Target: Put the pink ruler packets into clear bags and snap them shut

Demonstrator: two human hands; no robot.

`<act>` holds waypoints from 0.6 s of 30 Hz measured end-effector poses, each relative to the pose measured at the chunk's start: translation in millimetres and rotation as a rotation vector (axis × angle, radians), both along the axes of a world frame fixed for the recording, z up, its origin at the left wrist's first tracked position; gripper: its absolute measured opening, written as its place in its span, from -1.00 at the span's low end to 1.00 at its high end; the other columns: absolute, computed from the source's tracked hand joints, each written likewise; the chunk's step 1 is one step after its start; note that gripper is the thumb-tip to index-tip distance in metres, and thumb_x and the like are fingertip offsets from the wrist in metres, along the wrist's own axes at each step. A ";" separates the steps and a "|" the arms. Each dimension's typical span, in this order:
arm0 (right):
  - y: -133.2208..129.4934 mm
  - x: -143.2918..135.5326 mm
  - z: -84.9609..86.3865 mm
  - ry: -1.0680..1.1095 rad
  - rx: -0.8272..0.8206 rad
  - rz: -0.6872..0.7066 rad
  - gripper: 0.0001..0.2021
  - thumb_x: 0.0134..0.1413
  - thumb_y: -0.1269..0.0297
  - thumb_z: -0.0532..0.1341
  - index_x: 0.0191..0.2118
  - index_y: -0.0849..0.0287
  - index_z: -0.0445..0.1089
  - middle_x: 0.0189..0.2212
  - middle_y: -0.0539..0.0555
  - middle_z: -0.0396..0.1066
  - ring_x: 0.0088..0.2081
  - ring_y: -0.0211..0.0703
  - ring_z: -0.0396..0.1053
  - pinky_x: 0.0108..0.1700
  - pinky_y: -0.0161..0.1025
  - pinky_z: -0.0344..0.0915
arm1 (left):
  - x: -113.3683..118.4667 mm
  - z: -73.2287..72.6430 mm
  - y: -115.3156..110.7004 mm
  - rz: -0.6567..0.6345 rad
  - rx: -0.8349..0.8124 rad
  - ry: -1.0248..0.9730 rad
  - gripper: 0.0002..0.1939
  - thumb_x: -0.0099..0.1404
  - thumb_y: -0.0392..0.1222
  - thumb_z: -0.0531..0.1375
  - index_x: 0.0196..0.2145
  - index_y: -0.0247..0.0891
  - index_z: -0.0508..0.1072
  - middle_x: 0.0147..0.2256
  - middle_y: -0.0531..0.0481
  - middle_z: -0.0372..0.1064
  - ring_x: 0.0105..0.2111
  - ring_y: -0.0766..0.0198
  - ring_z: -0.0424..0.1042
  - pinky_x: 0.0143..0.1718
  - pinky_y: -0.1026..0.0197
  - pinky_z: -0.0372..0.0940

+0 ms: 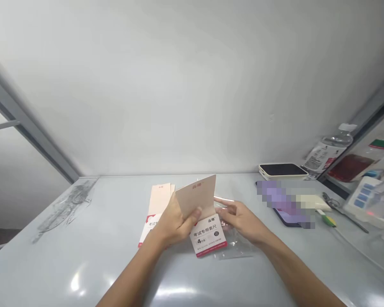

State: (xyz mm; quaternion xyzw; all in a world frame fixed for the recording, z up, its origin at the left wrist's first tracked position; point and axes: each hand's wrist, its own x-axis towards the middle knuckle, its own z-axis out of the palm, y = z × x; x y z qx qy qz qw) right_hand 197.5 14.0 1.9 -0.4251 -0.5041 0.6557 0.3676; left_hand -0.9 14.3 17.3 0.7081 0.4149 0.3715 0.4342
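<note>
My left hand is closed on a folded packaging card. The card's plain beige flap stands raised, and its white printed face with a red lower edge, marked with a 4, faces me. At the card's right edge is my right hand, fingers bent and partly hidden behind the card. It grips a clear plastic bag that spreads on the table below it; the bag's contents are hard to make out. Similar cards lie on the table to the left, partly covered by my left hand.
A phone lies at the back right, near a blurred-out purple item. Further right are a plastic bottle, scissors, a white cable and a shelf frame. Clear plastic pieces lie on the table's left.
</note>
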 end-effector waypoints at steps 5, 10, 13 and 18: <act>0.5 3.5 4.0 -0.004 -0.024 -0.043 -0.33 -0.10 0.16 0.27 0.16 0.19 0.10 -0.36 0.10 0.51 -0.29 -0.04 0.45 -0.22 -0.05 0.36 | -1.8 2.0 0.0 -0.002 0.065 0.011 -0.75 0.13 -0.05 0.12 -0.28 -0.16 0.48 -0.29 -0.12 0.42 -0.18 0.00 0.32 -0.14 0.05 0.21; 1.3 2.7 6.1 -0.045 -0.055 -0.148 -0.42 -0.16 0.15 0.29 0.02 0.27 0.28 -0.43 0.11 0.51 -0.27 -0.03 0.45 -0.17 -0.13 0.34 | 5.0 4.6 -6.4 0.035 -0.044 -0.227 -0.65 0.21 0.00 0.05 -0.17 -0.23 0.44 -0.22 -0.12 0.42 -0.18 0.06 0.35 -0.17 0.09 0.25; 1.1 2.1 5.0 -0.181 0.006 -0.235 -0.55 -0.25 0.16 0.33 -0.16 0.27 0.41 -0.52 0.07 0.49 -0.39 -0.06 0.44 -0.29 -0.19 0.33 | 11.2 3.4 -9.1 0.059 -0.138 -0.397 -0.61 0.19 0.04 0.06 -0.15 -0.26 0.43 -0.24 -0.11 0.43 -0.17 0.06 0.36 -0.18 0.10 0.26; -3.5 -3.8 6.4 -0.301 0.092 -0.250 -0.80 -0.26 0.24 0.27 -0.42 0.23 0.47 -0.62 0.02 0.44 -0.51 -0.10 0.39 -0.52 -0.30 0.23 | 23.3 -4.4 -14.5 -0.024 -0.358 -0.581 -0.46 0.20 0.15 -0.01 -0.02 -0.26 0.32 -0.18 -0.15 0.41 -0.06 0.04 0.31 -0.05 0.02 0.20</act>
